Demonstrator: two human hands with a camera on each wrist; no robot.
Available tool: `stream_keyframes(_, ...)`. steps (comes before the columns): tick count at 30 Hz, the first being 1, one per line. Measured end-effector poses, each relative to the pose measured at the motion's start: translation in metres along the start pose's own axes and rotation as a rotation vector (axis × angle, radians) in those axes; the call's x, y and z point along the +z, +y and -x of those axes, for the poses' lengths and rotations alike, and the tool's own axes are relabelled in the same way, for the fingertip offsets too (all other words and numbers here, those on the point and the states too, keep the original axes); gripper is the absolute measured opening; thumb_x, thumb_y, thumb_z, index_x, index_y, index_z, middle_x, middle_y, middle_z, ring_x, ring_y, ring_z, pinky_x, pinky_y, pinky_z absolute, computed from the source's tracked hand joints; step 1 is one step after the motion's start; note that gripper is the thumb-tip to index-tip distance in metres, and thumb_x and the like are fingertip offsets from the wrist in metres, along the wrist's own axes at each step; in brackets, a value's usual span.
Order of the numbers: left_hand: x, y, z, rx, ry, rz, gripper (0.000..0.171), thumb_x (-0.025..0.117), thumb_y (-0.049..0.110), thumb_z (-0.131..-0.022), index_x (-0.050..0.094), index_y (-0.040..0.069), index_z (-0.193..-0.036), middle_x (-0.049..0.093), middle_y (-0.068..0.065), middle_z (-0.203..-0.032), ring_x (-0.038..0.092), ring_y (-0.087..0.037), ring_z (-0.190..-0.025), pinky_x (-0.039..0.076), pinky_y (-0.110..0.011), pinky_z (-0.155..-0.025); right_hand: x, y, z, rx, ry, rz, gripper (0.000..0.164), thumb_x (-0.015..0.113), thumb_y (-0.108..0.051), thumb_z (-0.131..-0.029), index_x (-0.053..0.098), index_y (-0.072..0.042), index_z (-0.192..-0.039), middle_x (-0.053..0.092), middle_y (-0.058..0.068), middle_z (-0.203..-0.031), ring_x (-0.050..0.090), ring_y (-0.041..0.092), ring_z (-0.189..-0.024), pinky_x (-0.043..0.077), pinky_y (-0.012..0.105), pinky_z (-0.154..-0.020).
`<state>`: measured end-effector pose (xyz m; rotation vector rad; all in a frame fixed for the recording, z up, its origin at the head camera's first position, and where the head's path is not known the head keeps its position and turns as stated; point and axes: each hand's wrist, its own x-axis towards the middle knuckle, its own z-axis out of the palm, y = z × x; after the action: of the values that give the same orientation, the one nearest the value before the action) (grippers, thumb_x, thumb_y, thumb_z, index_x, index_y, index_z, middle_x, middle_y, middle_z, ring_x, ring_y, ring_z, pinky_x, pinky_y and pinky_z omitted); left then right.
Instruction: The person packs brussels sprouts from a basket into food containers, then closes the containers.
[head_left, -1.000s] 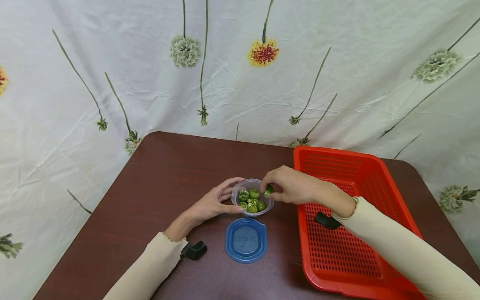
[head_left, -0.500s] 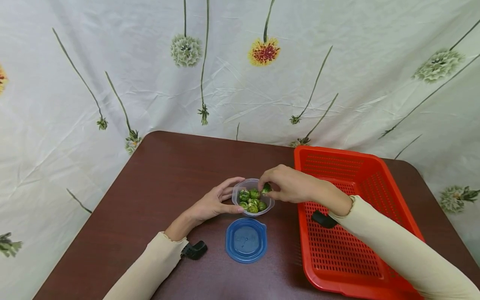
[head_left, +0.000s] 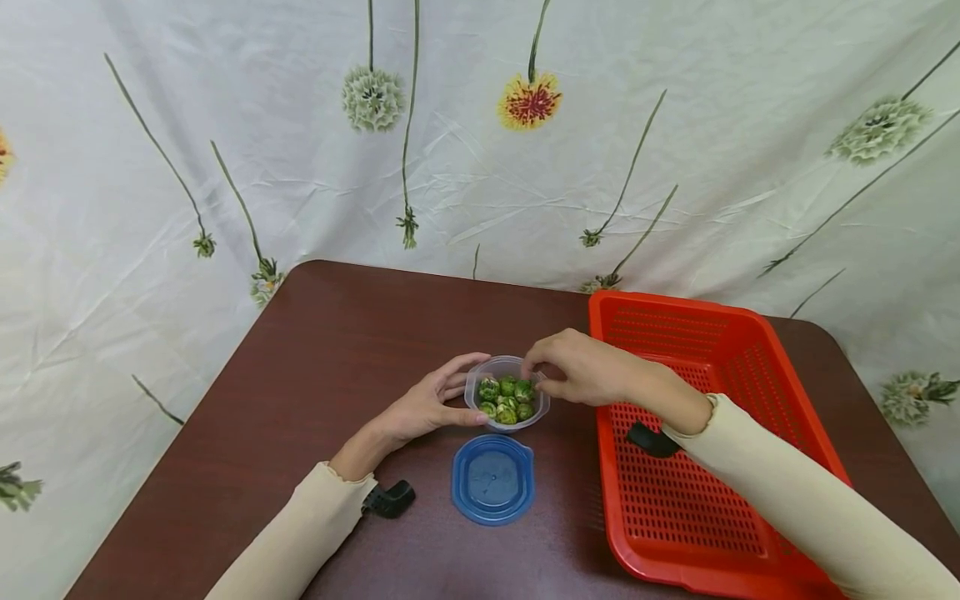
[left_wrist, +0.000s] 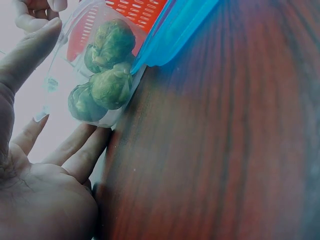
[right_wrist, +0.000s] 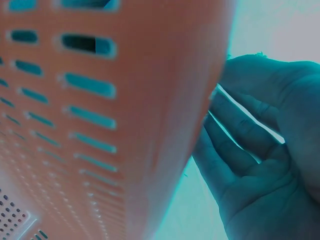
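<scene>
A clear plastic container (head_left: 472, 393) holds several Brussels sprouts (head_left: 507, 414) and stands on the table. My left hand (head_left: 420, 408) holds it from the left, thumb at the near rim and fingers around the far side; the left wrist view shows the sprouts (left_wrist: 112, 87) through its wall. At the right rim is my right hand (head_left: 577, 367), fingertips and thumb parted just over a Brussels sprout (head_left: 524, 390) that lies among the others. In the right wrist view, the basket's rim hides the right fingertips. A blue lid (head_left: 492, 481) lies just in front of the container.
A large red plastic basket (head_left: 611, 500) with slotted sides stands on the right, under my right forearm. The dark brown wooden table (head_left: 360, 333) ends at a flower-printed cloth (head_left: 465, 167) behind it.
The Brussels sprout pinched in my right hand has gone down into the container and been let go. That hand has drawn slightly right; the left hand keeps its place.
</scene>
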<state>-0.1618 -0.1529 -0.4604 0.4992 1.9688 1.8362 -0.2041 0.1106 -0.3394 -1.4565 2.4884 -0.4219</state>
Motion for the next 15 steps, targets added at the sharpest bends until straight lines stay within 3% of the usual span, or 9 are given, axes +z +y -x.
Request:
stream_keyframes(7,0.001,0.001,0.0,-0.004,0.009,-0.01,0.088,0.08,0.016,-0.087,0.028,0.025,-0.158,0.037,-0.007,-0.16,0.033,-0.03,-0.149,0.048,-0.041,-0.104,-0.002,-0.001,0.015,-0.004,0.04,-0.039,0.019,0.071,-0.009,-0.092,0.073,-0.007,-0.11,0.073,0.001,-0.107,0.068,0.021,-0.099,0.057,0.04,-0.088)
stream_keyframes(15,0.0,0.0,0.005,-0.018,0.061,-0.037,0.096,0.083,0.02,-0.084,0.024,0.027,-0.159,0.038,-0.004,-0.16,0.031,-0.027,-0.15,0.04,-0.051,-0.111,-0.009,-0.013,0.042,0.05,0.097,-0.031,0.023,0.072,-0.016,-0.093,0.072,-0.013,-0.115,0.072,-0.005,-0.111,0.068,0.016,-0.104,0.055,0.035,-0.091)
